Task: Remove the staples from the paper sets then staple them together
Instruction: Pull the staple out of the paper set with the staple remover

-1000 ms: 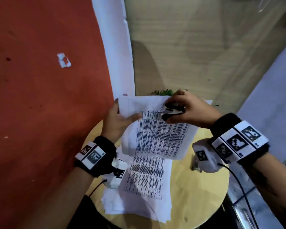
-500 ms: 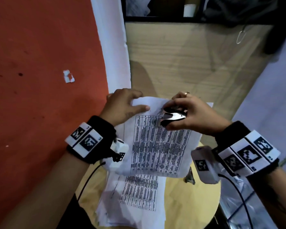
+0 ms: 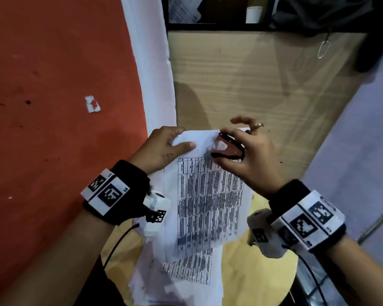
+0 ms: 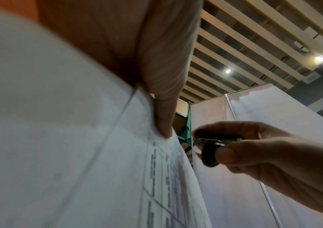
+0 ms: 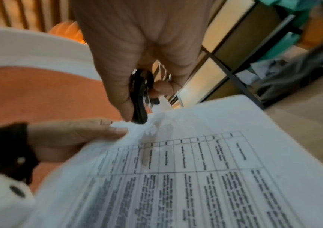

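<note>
Held paper set [image 3: 208,195] raised off the round bench [image 3: 252,272], printed table facing up, long axis running from the top edge down toward the wearer. Landmark: top edge of the held paper set.

Left hand [image 3: 164,146] at the left end of that edge, thumb on top, fingers behind; grip pinching the sheets. Right hand [image 3: 248,155] just right of it along the same edge, grip pressed around a black staple remover [image 3: 228,149], thumb and forefinger on its two handles. Remover's claws pointed left at the paper, touching or just off a crumpled patch between the two hands; wrist views too blurred to settle which. Staple itself not resolved.

Judgement: removal step under way, claws to bite leftward under the staple; right hand the nearer, left bracing.

More printed sheets [image 3: 186,272] flat on the bench below the held set.
</note>
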Demonstrator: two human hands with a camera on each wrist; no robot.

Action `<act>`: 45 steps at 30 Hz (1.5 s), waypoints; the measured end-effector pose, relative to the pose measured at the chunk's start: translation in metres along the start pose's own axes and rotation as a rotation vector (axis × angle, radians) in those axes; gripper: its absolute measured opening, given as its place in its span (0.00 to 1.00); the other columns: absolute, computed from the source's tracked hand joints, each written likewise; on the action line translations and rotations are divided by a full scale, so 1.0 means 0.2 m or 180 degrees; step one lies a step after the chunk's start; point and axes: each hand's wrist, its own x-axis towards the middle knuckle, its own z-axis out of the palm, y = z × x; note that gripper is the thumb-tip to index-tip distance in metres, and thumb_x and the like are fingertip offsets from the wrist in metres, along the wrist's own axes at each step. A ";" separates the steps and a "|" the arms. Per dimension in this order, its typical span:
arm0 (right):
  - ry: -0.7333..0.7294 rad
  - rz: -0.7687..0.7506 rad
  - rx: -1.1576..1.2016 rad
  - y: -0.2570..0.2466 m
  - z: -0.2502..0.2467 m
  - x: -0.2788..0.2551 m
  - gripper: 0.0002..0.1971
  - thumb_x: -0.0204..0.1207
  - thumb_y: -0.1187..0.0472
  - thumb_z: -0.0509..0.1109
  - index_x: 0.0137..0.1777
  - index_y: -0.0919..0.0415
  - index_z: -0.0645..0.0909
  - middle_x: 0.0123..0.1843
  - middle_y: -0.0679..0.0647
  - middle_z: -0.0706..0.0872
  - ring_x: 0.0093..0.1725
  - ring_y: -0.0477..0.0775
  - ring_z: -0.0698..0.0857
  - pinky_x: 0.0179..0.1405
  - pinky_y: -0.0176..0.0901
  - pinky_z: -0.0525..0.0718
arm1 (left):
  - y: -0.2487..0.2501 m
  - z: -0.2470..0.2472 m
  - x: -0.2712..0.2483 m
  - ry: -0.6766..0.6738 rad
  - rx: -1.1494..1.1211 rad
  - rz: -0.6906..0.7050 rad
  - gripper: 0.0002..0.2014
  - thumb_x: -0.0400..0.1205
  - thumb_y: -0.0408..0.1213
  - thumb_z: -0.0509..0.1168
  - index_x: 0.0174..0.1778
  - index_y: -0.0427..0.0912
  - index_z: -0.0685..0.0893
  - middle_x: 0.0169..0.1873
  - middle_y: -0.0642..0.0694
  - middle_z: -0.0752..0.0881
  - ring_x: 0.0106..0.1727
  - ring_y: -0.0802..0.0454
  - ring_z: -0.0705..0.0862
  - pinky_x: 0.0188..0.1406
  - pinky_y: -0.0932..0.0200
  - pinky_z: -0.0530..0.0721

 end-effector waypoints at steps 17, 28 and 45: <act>0.0067 -0.0547 -0.0558 0.00 0.16 0.01 0.19 0.57 0.61 0.75 0.50 0.62 0.84 0.50 0.57 0.84 0.41 0.61 0.85 0.26 0.51 0.84 | -0.07 0.04 0.06 -0.0273 -0.0387 -0.0056 0.29 0.71 0.56 0.70 0.39 0.26 0.81 0.33 0.32 0.80 0.39 0.50 0.76 0.40 0.41 0.76; -0.0098 -0.0598 -0.0305 0.04 0.18 0.01 0.21 0.59 0.62 0.73 0.55 0.65 0.84 0.52 0.60 0.84 0.42 0.63 0.86 0.26 0.55 0.85 | -0.08 0.07 0.06 -0.0211 -0.0382 -0.0050 0.12 0.69 0.55 0.69 0.30 0.50 0.84 0.28 0.53 0.80 0.35 0.57 0.77 0.38 0.56 0.72; -0.0091 -0.0902 -0.0603 -0.03 0.10 0.06 0.19 0.58 0.62 0.73 0.51 0.67 0.86 0.48 0.62 0.85 0.39 0.65 0.86 0.26 0.54 0.86 | 0.04 0.00 0.05 -0.0264 -0.0227 0.0102 0.14 0.71 0.53 0.69 0.41 0.47 0.89 0.40 0.39 0.90 0.46 0.40 0.88 0.51 0.39 0.84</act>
